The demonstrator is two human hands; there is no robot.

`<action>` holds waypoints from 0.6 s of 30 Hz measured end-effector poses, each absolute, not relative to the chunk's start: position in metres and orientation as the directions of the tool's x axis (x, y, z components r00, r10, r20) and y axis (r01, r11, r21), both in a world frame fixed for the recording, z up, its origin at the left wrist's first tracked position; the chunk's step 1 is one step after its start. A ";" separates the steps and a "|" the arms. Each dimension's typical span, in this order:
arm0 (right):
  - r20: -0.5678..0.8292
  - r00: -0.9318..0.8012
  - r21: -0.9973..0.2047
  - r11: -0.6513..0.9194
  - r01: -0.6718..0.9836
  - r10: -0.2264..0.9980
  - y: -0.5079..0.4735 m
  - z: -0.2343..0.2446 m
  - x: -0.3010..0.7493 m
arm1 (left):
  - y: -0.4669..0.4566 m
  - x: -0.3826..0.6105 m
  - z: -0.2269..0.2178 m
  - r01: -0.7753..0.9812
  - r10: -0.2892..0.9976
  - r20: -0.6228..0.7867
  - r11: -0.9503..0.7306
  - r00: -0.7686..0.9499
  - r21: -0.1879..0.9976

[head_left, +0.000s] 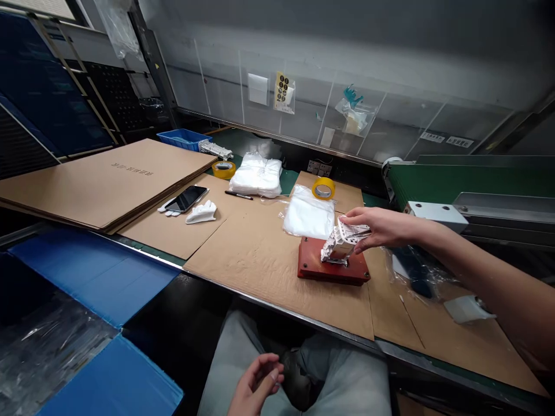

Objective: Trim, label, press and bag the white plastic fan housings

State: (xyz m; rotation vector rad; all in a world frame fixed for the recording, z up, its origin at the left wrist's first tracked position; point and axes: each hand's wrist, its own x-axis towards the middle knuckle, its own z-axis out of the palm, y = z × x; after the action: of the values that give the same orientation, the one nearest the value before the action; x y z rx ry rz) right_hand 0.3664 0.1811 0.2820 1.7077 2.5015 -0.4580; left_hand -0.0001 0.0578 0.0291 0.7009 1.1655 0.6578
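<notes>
My right hand [381, 227] reaches in from the right and grips the top of a white ribbed part [340, 242]. That part stands tilted on a red block [313, 261] bolted to a metal plate or jig. Just behind the hand lies a flat clear plastic bag [307, 215], with a yellow tape roll [323, 188] beyond it. My left hand [255, 384] hangs low over my lap, well off the bench, fingers loosely curled and holding nothing.
Cardboard sheets cover the bench, with a stack [104, 182] at left. On them lie a phone [185, 198], white gloves [200, 212], a pen [238, 195], white bags [256, 176] and another tape roll [224, 169]. A blue tray [184, 138] stands behind; a green conveyor [468, 179] runs at right.
</notes>
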 end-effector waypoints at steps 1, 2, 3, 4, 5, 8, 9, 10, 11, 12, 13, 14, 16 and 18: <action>-0.228 -0.376 -0.203 0.334 0.920 0.898 0.181 0.283 0.368 | 0.060 0.004 0.035 -0.112 0.782 -0.557 0.603 0.278 0.790; -0.224 -0.373 -0.202 0.331 0.922 0.901 0.180 0.283 0.368 | 0.061 0.008 0.041 -0.125 0.792 -0.536 0.588 0.293 0.800; -0.217 -0.368 -0.198 0.329 0.924 0.904 0.180 0.283 0.369 | 0.062 0.011 0.046 -0.136 0.798 -0.519 0.576 0.306 0.806; -0.210 -0.363 -0.192 0.326 0.926 0.908 0.179 0.284 0.369 | 0.062 0.013 0.049 -0.147 0.803 -0.505 0.568 0.316 0.810; -0.203 -0.359 -0.186 0.324 0.928 0.911 0.178 0.283 0.369 | 0.062 0.014 0.051 -0.157 0.806 -0.497 0.563 0.322 0.811; -0.202 -0.351 -0.195 0.314 0.929 0.914 0.178 0.283 0.365 | 0.058 0.014 0.050 -0.172 0.805 -0.491 0.564 0.333 0.808; -0.205 -0.350 -0.204 0.310 0.929 0.914 0.178 0.282 0.364 | 0.056 0.014 0.047 -0.176 0.800 -0.489 0.568 0.346 0.804; -0.203 -0.351 -0.216 0.307 0.927 0.914 0.178 0.282 0.363 | 0.055 0.014 0.045 -0.181 0.797 -0.485 0.570 0.361 0.801; -0.195 -0.354 -0.230 0.308 0.923 0.915 0.178 0.281 0.362 | 0.053 0.015 0.042 -0.186 0.793 -0.480 0.571 0.374 0.799; -0.184 -0.358 -0.242 0.311 0.919 0.915 0.178 0.281 0.361 | 0.051 0.016 0.041 -0.191 0.792 -0.477 0.572 0.383 0.798; -0.172 -0.359 -0.250 0.312 0.917 0.917 0.178 0.281 0.361 | 0.050 0.018 0.041 -0.197 0.790 -0.473 0.574 0.390 0.795; -0.160 -0.353 -0.258 0.306 0.916 0.922 0.177 0.282 0.361 | 0.049 0.020 0.043 -0.208 0.786 -0.470 0.578 0.402 0.789; -0.126 -0.324 -0.294 0.276 0.915 0.938 0.172 0.286 0.361 | 0.048 0.029 0.053 -0.252 0.766 -0.458 0.601 0.451 0.758; -0.025 -0.272 -0.360 0.245 0.900 0.962 0.161 0.294 0.360 | 0.050 0.042 0.070 -0.333 0.732 -0.418 0.640 0.538 0.692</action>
State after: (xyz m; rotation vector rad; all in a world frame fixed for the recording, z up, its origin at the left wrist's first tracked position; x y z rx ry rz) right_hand 0.3596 0.1610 0.2940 1.9989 2.6301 -0.5159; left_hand 0.0419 0.0502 0.0699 0.5900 0.7604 0.6794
